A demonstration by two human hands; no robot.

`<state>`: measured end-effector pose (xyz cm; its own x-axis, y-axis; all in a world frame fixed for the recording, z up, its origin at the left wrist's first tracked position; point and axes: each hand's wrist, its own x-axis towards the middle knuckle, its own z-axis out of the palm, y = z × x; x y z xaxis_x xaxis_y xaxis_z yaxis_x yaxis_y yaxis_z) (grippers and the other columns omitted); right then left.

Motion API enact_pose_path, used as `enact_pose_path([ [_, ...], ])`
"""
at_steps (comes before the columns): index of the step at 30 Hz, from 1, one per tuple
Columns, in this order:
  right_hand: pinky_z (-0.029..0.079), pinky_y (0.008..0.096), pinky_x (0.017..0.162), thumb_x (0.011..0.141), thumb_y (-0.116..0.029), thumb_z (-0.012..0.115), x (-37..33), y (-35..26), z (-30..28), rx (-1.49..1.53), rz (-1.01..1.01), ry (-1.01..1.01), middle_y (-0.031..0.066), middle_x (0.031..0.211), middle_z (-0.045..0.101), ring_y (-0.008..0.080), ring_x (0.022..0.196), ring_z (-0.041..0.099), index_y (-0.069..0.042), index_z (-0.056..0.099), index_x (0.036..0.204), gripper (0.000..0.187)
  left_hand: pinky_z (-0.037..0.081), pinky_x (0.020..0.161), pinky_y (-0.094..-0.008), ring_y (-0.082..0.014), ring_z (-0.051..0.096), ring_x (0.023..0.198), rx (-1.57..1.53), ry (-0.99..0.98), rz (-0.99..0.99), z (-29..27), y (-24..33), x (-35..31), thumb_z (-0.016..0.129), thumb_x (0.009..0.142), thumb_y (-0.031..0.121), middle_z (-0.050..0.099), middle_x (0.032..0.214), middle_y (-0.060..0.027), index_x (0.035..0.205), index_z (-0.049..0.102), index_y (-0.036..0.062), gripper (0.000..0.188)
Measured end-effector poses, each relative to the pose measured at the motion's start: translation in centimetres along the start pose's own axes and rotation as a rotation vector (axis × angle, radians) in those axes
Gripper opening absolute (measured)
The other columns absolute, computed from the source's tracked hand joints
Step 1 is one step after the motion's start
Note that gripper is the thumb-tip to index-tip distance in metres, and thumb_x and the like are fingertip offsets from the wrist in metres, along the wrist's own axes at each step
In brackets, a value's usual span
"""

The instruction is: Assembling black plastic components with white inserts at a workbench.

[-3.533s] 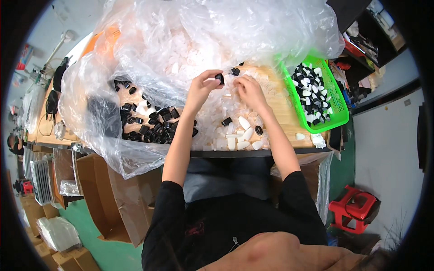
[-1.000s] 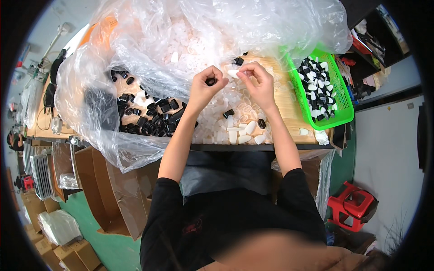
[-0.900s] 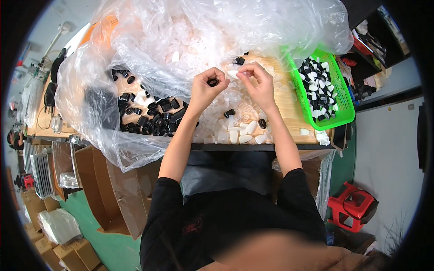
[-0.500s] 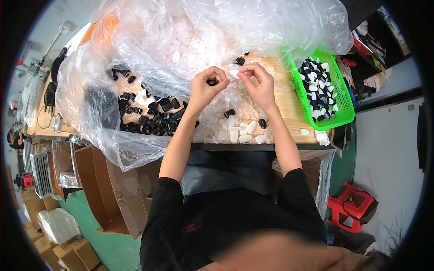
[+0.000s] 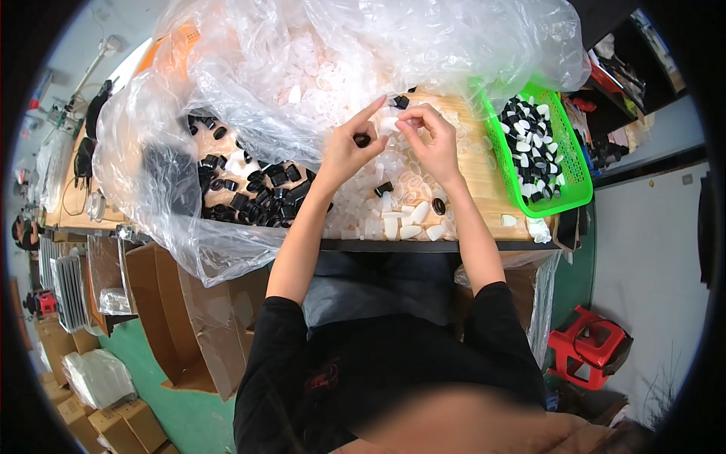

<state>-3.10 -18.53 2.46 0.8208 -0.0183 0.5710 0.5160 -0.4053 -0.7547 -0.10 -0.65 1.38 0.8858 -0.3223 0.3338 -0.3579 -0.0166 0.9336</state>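
Above the near part of the tabletop, my left hand (image 5: 348, 155) keeps a small black cap-like part (image 5: 362, 141) in its curled fingers. Its index finger points up and away, and its thumb reaches toward a small white oval piece (image 5: 389, 125). Thumb and fingers of my right hand (image 5: 432, 142) pinch that white piece from the right. The two hands nearly meet at it. Below them lie loose white pieces (image 5: 409, 232), translucent rings (image 5: 412, 185) and a black ring-shaped part (image 5: 439, 206). Whether the white piece touches the left thumb is hard to tell.
A green basket (image 5: 582, 193) of black and white parts stands at the right. Clear plastic sheeting (image 5: 249, 76) covers the back and left, with many black parts (image 5: 265, 198) beside it. Below are an open cardboard box (image 5: 162, 318) and a red stool (image 5: 586, 344).
My left index finger has straightened out from its curl, and the black part has shifted slightly right with the hand. The right hand still pinches the white piece, which has tilted.
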Motion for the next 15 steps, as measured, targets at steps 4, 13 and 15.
enact_pose_path([
  [4,0.048,0.0236,0.073,0.086,-0.003,0.069,0.0,0.3,0.0,0.003,0.003,0.02,0.0025,0.086,0.063,0.0098,0.077,0.058,-0.002,0.064,0.092,0.008,0.034,0.052,-0.0176,-0.0006,0.042,0.056,-0.005,0.024,0.013,0.0,0.6,0.0,0.068,0.082,0.002,0.055,0.06,0.0028,0.089,0.059,0.0019,0.012],
  [13,0.048,0.0266,0.069,0.083,-0.005,0.071,0.1,0.5,0.3,0.005,-0.008,0.05,0.0049,0.082,0.063,0.0136,0.07,0.059,-0.002,0.064,0.09,0.011,0.031,0.052,-0.0178,-0.0002,0.039,0.055,-0.015,0.004,0.06,0.3,0.2,0.0,0.068,0.083,0.0,0.049,0.058,0.0052,0.097,0.055,0.0028,0.02],
  [15,0.048,0.0266,0.069,0.083,-0.005,0.071,0.1,0.5,0.3,0.01,-0.012,0.051,0.0048,0.082,0.063,0.0135,0.071,0.059,-0.002,0.064,0.09,0.011,0.033,0.051,-0.0184,-0.0004,0.042,0.054,-0.072,0.022,0.058,0.3,0.9,-0.1,0.068,0.081,0.001,0.053,0.058,0.0036,0.088,0.057,0.002,0.012],
])
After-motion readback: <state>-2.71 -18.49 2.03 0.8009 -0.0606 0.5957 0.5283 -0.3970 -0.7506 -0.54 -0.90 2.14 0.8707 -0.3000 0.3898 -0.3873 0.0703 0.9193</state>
